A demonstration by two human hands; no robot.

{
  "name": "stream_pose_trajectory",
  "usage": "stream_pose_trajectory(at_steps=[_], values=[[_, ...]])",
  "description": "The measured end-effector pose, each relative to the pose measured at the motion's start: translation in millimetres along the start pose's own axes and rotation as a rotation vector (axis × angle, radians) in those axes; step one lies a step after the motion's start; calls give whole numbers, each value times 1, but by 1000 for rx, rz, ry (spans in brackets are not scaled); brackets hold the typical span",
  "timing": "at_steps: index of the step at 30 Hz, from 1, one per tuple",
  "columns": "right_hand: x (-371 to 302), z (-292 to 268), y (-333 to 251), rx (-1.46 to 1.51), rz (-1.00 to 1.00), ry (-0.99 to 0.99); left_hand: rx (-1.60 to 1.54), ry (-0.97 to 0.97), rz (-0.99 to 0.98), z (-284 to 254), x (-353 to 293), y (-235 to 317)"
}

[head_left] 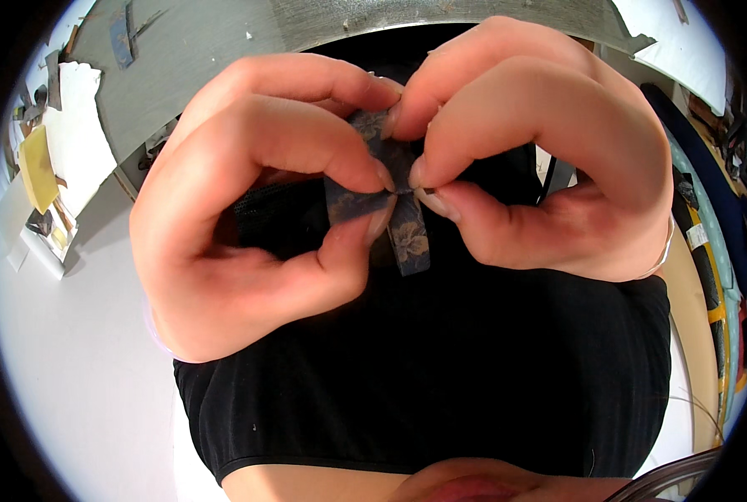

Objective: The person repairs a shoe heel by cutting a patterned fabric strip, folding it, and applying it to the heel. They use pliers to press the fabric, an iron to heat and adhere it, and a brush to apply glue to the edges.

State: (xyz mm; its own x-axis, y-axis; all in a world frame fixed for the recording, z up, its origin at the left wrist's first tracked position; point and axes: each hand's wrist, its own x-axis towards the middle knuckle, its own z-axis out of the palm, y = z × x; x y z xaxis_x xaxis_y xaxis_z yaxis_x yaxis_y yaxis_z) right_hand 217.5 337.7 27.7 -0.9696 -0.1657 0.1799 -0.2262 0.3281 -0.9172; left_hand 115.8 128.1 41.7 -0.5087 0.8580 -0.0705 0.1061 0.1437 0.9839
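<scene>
Between my two hands is a narrow dark grey-blue fabric strip (410, 237) with a tan floral pattern. My left hand (248, 192) pinches it between thumb and fingertips. From the other side my right hand (549, 159) pinches the same strip, its thumb and index tips almost touching those of the left. The fabric looks folded or gathered where the fingertips meet. One end hangs below them, while another part spreads up behind the fingers. Much of the strip is hidden by my fingers.
A grey work table (214, 42) lies beyond my hands, with a small blue-grey fabric scrap (121, 38) at its left. White paper (81, 134) and a yellow pad (37, 167) are at far left. Rolled or stacked materials (708, 268) stand along the right.
</scene>
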Motion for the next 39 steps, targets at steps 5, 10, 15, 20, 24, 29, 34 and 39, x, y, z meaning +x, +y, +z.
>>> stream_pose_trajectory(at_steps=[5, 10, 15, 20, 24, 29, 34, 39], values=[[0, 0, 0, -4, 1, -9, -10, -41, 50, -5, 0, -6], [1, -2, -1, 5, -5, -20, -31, -47, 67, -5, -1, -7], [1, -1, -1, 6, -2, -23, -54, -58, 108, -7, -1, -13], [1, 0, 1, 12, -11, -25, -67, -67, 98, -7, -1, -12], [1, 0, 1, 9, -8, -25, -62, -83, 112, -9, 2, -13], [1, -1, 0, 21, -24, -33, -39, -79, 130, -10, 0, -10], [2, 3, 1, 5, -9, -32, -47, -105, 183, -14, 3, -20], [1, 0, 1, 14, -24, -33, -31, -95, 195, -12, 4, -15]])
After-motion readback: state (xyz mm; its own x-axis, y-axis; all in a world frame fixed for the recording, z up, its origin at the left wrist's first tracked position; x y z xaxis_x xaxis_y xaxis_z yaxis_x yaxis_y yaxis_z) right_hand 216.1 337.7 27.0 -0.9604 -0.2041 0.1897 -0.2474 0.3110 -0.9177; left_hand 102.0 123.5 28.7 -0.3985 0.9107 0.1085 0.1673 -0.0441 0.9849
